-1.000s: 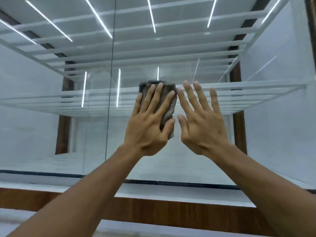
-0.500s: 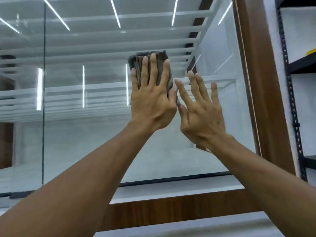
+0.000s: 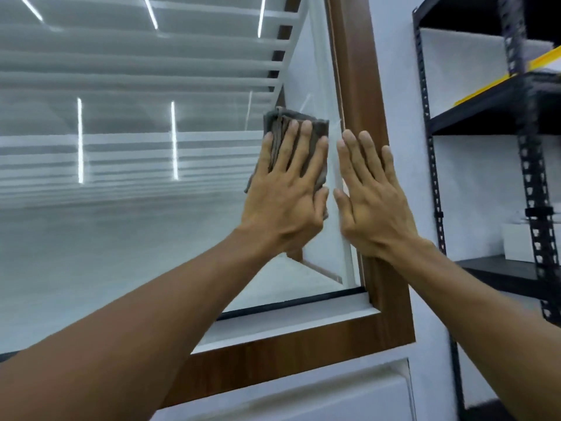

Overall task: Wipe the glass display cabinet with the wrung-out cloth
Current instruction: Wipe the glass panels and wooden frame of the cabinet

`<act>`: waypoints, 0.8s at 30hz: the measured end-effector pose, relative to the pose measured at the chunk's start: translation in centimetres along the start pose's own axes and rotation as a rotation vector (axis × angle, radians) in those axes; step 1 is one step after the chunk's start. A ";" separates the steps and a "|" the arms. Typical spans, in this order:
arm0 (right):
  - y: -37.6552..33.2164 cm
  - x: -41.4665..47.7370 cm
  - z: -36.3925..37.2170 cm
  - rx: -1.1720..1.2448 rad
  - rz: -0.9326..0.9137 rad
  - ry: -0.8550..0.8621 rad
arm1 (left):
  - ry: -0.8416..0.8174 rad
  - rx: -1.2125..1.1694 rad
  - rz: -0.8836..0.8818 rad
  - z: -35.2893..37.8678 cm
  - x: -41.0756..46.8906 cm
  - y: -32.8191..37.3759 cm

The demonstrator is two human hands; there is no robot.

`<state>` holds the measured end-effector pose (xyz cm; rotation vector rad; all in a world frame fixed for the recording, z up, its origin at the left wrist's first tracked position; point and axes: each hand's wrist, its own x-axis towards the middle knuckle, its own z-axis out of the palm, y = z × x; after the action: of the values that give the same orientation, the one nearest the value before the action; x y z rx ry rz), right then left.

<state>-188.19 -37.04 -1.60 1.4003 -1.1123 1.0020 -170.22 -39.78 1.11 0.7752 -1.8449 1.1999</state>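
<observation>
A white wall (image 3: 394,86) fills the right of the view, plain and evenly lit. Against it stands a black metal shelving rack (image 3: 530,183) with perforated upright posts. Its upper shelf (image 3: 485,113) is a dark board that carries a yellow object (image 3: 543,60), cut off by the picture's edge and too blurred to identify. A lower shelf (image 3: 501,271) holds a white box (image 3: 516,241) beside the nearer post. At the upper left, white slats (image 3: 136,59) run in parallel rows, crossed by thin bright light strips (image 3: 173,141), some slanting and some vertical. The light overall is cool and pale.
</observation>
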 end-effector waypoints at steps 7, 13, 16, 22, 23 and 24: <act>0.3 -1.6 0.2 0.113 0.052 0.077 | 0.006 -0.010 0.058 0.4 2.0 2.2; -0.6 -2.4 0.4 0.134 0.112 0.091 | -0.040 0.003 0.200 0.6 -1.6 2.0; -3.7 -2.9 0.6 0.109 0.148 0.084 | -0.029 0.002 0.204 0.1 -3.6 -0.3; -11.4 -0.8 2.3 0.249 0.060 0.059 | 0.004 0.029 0.112 -1.8 -7.9 -6.5; -12.6 -0.2 2.4 0.267 0.040 0.053 | 0.008 0.039 0.100 -2.2 -8.6 -7.8; -13.9 0.4 2.5 0.277 0.020 0.045 | 0.010 0.051 0.087 -2.5 -9.4 -9.1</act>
<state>-174.55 -39.16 -4.55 1.5792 -0.9828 1.2328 -157.36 -40.09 -2.27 0.7220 -1.8625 1.3081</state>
